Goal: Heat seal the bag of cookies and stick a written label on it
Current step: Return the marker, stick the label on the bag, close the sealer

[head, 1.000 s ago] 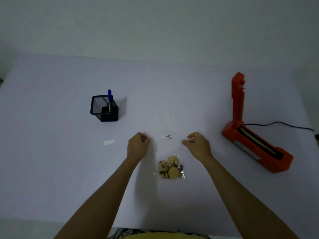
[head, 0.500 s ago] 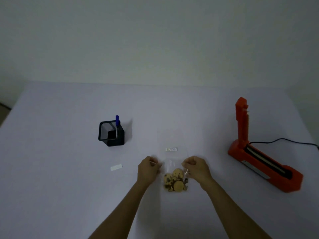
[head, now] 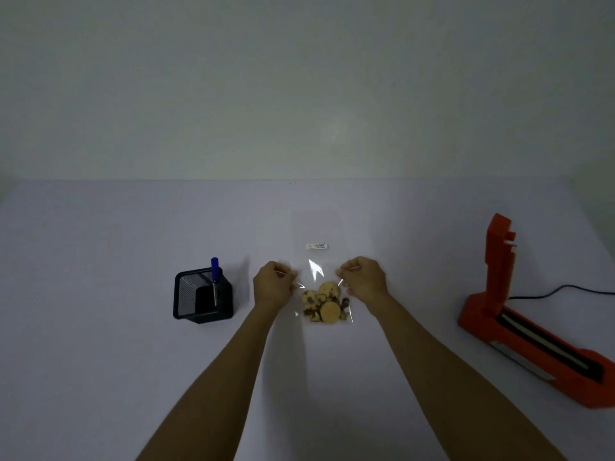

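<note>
A clear plastic bag of cookies (head: 324, 306) hangs upright in front of me, the cookies gathered at its bottom and a small printed sticker (head: 316, 246) near its top. My left hand (head: 273, 287) pinches the bag's left edge and my right hand (head: 364, 281) pinches its right edge, both at mid-height. The orange heat sealer (head: 519, 331) stands at the right with its arm raised upright. A blue pen (head: 214, 277) stands in a black mesh pen holder (head: 201, 299) at the left.
A black power cord (head: 562, 291) runs from the sealer off to the right. The white table (head: 100, 327) meets a plain wall at the back.
Both hands closed in on the bag's sides and lifted it upright off the table. The camera tilted up, and the small white label left of the bag has left the view.
</note>
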Demonstrator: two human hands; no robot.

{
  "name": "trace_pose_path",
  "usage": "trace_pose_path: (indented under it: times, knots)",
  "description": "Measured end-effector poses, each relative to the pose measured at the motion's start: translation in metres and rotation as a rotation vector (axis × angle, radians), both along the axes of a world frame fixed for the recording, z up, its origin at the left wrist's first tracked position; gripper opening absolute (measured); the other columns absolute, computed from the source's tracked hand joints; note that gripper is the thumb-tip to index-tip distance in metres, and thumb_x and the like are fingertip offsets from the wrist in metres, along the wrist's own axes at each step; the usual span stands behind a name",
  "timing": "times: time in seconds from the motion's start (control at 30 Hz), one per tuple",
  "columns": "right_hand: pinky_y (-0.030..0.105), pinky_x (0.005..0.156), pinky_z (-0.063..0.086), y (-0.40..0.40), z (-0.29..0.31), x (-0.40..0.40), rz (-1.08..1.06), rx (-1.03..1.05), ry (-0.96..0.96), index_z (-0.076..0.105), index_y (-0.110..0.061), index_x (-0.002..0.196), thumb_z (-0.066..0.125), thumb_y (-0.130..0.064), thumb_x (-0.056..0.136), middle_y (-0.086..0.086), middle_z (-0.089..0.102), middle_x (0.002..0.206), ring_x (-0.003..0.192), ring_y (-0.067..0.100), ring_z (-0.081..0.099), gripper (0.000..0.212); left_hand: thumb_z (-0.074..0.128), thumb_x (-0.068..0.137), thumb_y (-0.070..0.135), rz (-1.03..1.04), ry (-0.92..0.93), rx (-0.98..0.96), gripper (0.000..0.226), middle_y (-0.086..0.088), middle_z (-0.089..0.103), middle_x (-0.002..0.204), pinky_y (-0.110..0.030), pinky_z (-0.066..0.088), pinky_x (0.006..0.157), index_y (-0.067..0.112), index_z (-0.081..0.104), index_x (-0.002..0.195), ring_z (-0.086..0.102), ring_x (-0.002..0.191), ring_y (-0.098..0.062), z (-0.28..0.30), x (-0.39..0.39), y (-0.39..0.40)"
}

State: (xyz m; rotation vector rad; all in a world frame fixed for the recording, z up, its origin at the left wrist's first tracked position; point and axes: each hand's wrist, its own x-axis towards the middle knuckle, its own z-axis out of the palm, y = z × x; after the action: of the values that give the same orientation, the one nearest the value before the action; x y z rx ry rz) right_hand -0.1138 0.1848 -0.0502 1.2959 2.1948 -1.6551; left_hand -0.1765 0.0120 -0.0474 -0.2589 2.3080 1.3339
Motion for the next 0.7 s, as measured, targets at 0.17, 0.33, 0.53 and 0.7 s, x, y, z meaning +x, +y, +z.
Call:
trace_pose_path:
  times: [0.17, 0.33, 0.53, 0.7]
  knots:
    - [0.035, 0.083, 0.055, 0.002, -0.004, -0.005, 0.109, 0.107, -0.046, 0.064, -0.014, 0.088, 0.076, -0.020, 0.078, 0.011, 0.071, 0.100, 0.088, 0.025, 0.065, 0.017, 0.069, 0.085, 0.026, -0.096, 0.071, -0.146, 0.019, -0.007, 0.066, 0.082, -0.034, 0.050, 0.068, 0.010, 0.059, 0.088, 0.063, 0.077, -0.023, -0.007, -0.005, 0.004]
    - [0.023, 0.082, 0.044, 0.011, 0.029, 0.027, 0.233, 0.149, -0.023, 0.054, -0.011, 0.129, 0.075, -0.028, 0.081, 0.009, 0.062, 0.117, 0.105, 0.021, 0.059, 0.055, 0.059, 0.091, 0.022, -0.110, 0.266, -0.287, 0.021, -0.012, 0.061, 0.101, -0.025, 0.036, 0.075, 0.005, 0.058, 0.104, 0.057, 0.099, -0.028, 0.008, 0.013, 0.017]
    - [0.024, 0.076, 0.052, 0.063, 0.073, 0.160, 0.237, 0.127, 0.010, 0.065, -0.018, 0.107, 0.077, -0.029, 0.079, -0.001, 0.066, 0.103, 0.091, 0.013, 0.063, 0.032, 0.052, 0.092, 0.006, -0.145, 0.369, -0.273, 0.026, -0.022, 0.051, 0.125, -0.038, 0.036, 0.096, 0.005, 0.057, 0.117, 0.040, 0.122, -0.036, 0.043, 0.071, 0.062]
    - [0.018, 0.077, 0.051, 0.135, 0.107, 0.276, 0.032, 0.370, 0.040, 0.066, -0.019, 0.096, 0.076, -0.022, 0.080, -0.007, 0.065, 0.089, 0.086, 0.012, 0.063, 0.019, 0.050, 0.089, -0.003, -0.325, 0.415, -0.081, 0.041, -0.019, 0.050, 0.134, -0.042, 0.037, 0.106, 0.003, 0.052, 0.129, 0.046, 0.125, -0.033, 0.071, 0.118, 0.118]
